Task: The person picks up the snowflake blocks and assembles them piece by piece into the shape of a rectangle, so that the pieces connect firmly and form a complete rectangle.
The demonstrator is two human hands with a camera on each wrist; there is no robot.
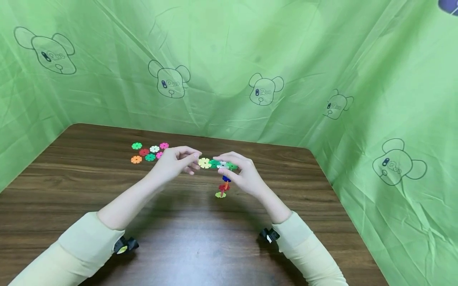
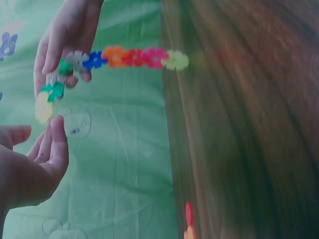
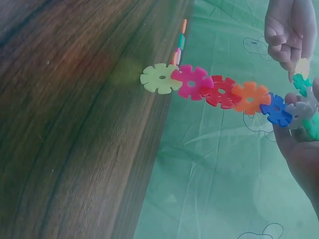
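Observation:
My right hand (image 1: 247,174) grips a chain of notched, flower-shaped plastic discs (image 3: 222,92) above the table, near its corner. From that hand a blue disc (image 3: 276,110), an orange disc (image 3: 250,98), a red, a pink disc (image 3: 191,83) and a yellow-green disc (image 3: 161,78) hang in a line. The other stretch, with green and white discs, runs leftward to a pale yellow disc (image 1: 205,163). Beside that yellow end is my left hand (image 1: 171,162), its thumb apart from the fingers; the fingertips are at the disc's edge, and whether they touch is unclear.
Several loose discs (image 1: 144,152) in green, red, white, pink and orange lie on the brown wooden table (image 1: 89,186), left of my left hand. A green curtain (image 1: 214,107) with bear drawings closes off the back and sides.

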